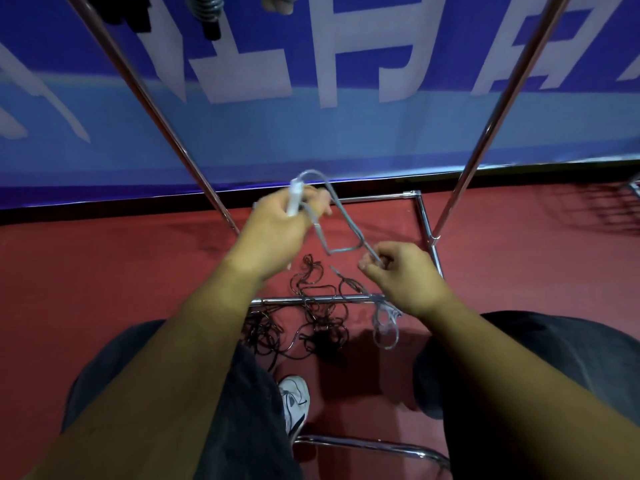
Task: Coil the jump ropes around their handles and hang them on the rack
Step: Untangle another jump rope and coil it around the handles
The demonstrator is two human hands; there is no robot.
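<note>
Left hand (277, 230) was raised, fingers curled tight round a white plastic handle (295, 199). The handle's top end stuck out above the knuckles. Couldn't tell whether a second handle sat in the same grip.

The pale grey jump rope (346, 226) left the top of the handle, arched over, and ran down and right to the right hand (405, 271). A second strand dropped from under the left hand, kinked and crossed to the same spot. Together they made a rough triangle of rope held in the air between the hands.

Right hand sat lower and nearer the body, thumb and fingertips pinching the rope with the other fingers folded in. Below it the slack fell in loose pale loops (384, 323) onto the red floor (138, 271), just beside the near base bar.

Chrome tube rack (149, 98): two uprights slanting up either side of the hands, rectangular base on the floor. Both hands were between the uprights.

A tangle of dark jump ropes (311, 320) lay on the floor across the near base bar, uncoiled.

Dark items hung at the top edge, cut off and not identifiable. Blue banner (346, 133) with white characters was behind the rack. One white shoe (294, 400) showed between legs in dark trousers (519, 375).
</note>
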